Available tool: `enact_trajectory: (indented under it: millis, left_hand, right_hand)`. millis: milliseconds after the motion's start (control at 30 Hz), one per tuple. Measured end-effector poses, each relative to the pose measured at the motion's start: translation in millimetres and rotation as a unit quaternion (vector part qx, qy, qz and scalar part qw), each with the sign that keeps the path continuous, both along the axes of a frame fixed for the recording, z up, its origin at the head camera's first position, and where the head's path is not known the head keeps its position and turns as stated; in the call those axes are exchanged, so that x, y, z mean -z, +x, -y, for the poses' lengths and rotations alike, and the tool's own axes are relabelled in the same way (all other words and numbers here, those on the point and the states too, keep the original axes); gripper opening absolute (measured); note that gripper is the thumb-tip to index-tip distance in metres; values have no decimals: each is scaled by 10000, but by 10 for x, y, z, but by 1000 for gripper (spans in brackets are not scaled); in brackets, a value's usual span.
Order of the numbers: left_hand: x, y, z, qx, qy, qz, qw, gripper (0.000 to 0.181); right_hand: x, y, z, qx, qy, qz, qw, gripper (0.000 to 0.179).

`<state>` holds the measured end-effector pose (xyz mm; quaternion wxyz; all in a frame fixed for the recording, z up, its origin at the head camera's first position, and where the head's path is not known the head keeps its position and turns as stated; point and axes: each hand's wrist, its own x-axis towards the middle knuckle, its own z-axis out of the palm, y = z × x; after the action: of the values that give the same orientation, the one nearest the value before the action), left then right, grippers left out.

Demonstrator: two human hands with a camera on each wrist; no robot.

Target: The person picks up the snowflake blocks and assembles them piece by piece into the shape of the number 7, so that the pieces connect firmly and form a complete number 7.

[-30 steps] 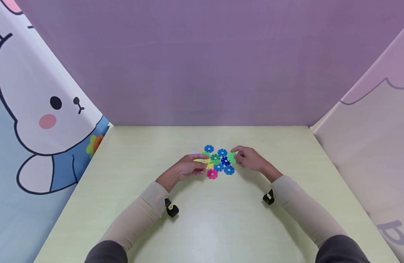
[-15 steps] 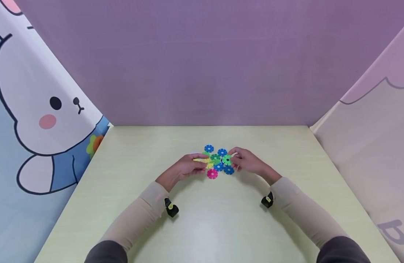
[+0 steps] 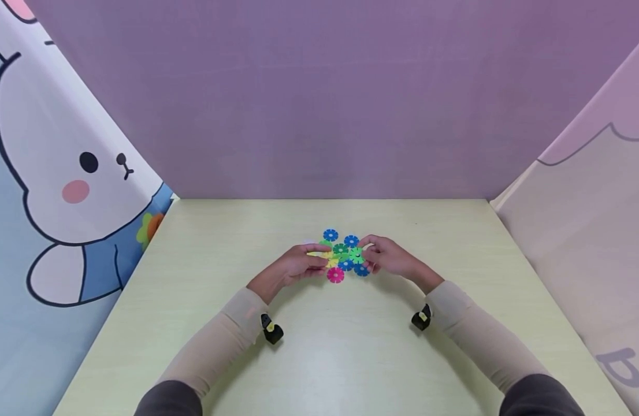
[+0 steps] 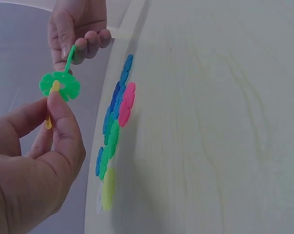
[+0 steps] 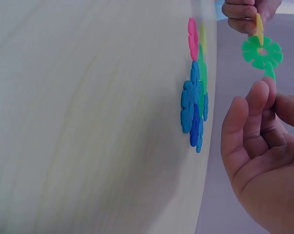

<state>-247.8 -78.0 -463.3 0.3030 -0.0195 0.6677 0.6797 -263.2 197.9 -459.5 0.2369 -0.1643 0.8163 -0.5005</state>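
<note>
My left hand (image 3: 298,264) pinches a yellow snowflake disc (image 4: 49,121) between thumb and fingers. That disc is slotted crosswise into a green snowflake disc (image 4: 69,88). Opposite, my right hand (image 3: 393,257) pinches a second green snowflake disc (image 5: 269,72) by its edge. In the wrist views its far edge meets the first green disc's rim; I cannot tell whether their slots interlock. Both hands are held above the table, over a cluster of loose discs. Fingertips cover parts of the held discs.
Below the hands lie loose snowflake discs: a pink disc (image 3: 335,275), several blue ones such as the far blue disc (image 3: 330,235), plus green, yellow and white ones. The pale table (image 3: 319,346) meets a purple backdrop (image 3: 319,104) behind.
My right hand has moved left and slightly down, bringing its green disc from the cluster's right side over to the green disc by my left hand. The left hand has stayed nearly still.
</note>
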Motion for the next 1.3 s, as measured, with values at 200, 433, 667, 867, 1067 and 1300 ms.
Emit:
enact_trajectory:
  millis: [200,433,667,867,1067,1300]
  left_hand:
    - [15,-8,1,46,39,-14,10000,43]
    - [-14,5,-1,12,159,8,9999,46]
    - [-47,14,-4,-266,129,113,9995,45]
    - [-62,22,-10,-314,8,175,9994,42]
    - [-83,17,-4,-229,-32,136,9996,41]
    - [-95,19,10,-125,19,161,9998,42]
  right_hand:
    - [-28,20,26,-88,-98,146,9998,25]
    - [-28,10,66,-56,-104,112,9999,24]
    - [-85,20,141,76,-82,-40,9999,21]
    - [-71,37,172,121,-49,53,9999,22]
    - [-59,41,178,137,-122,87,9998,22]
    - [-75,48,198,163,-189,188,9995,23]
